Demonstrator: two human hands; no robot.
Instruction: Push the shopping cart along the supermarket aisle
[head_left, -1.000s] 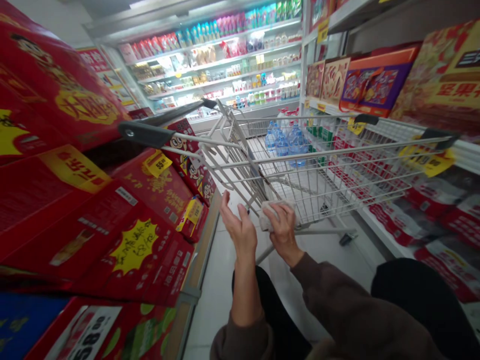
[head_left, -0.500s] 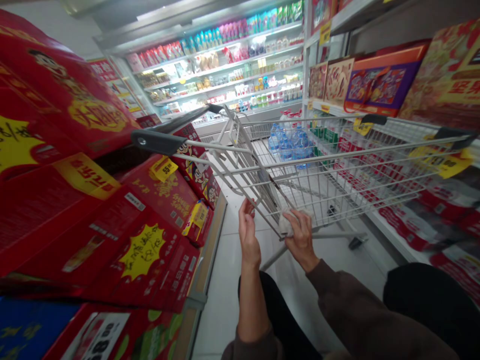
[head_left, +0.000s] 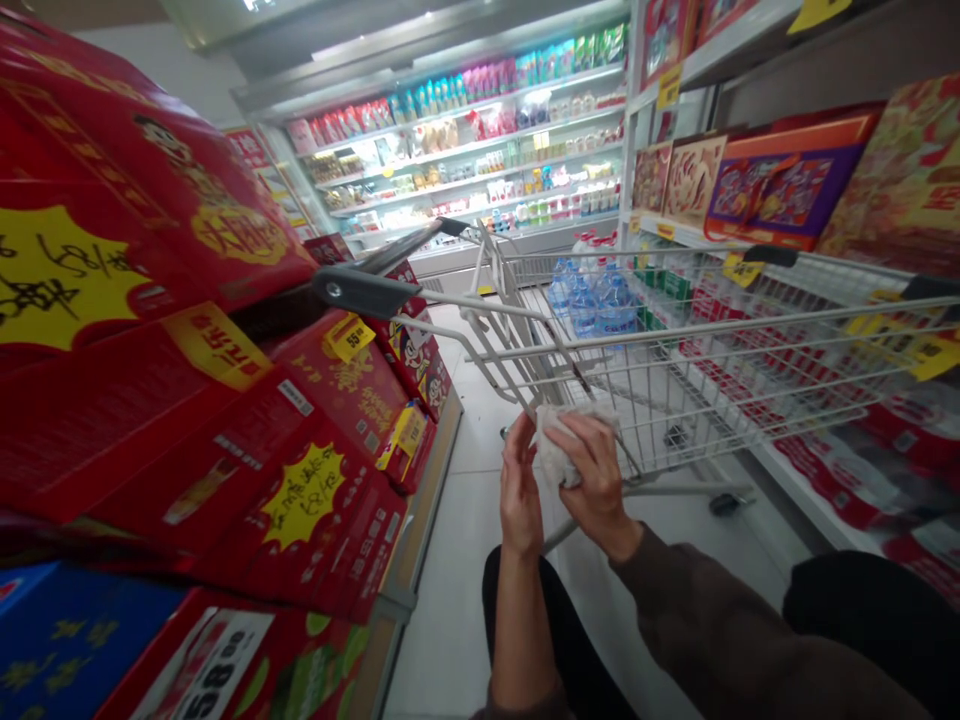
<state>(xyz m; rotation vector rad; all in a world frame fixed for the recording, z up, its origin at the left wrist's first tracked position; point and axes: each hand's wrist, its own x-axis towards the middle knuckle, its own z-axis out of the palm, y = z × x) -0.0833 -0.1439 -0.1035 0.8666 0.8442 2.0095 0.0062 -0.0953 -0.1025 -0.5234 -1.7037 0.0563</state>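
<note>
Head view: cloth (head_left: 553, 463), pale, at near end of cart (head_left: 675, 333), grasped by right hand (head_left: 598, 480). Left hand (head_left: 520, 495), unclenched, fingers extended, just beside cloth; contact unclear. Bottles (head_left: 611, 300), blue, beyond cart mesh.

The pale tiled floor (head_left: 450, 600) here carries a wire shopping cart (head_left: 630, 338), standing on dark castors (head_left: 725, 505). To its left, a low display base (head_left: 437, 455) bears red boxes (head_left: 217, 505), piled right up to the edge. Over on the right, a white shelf (head_left: 686, 244) holds upright gift boxes (head_left: 787, 185), and the ledge (head_left: 796, 482) below takes wrapped bottle packs (head_left: 724, 345), mostly red-labelled.
</note>
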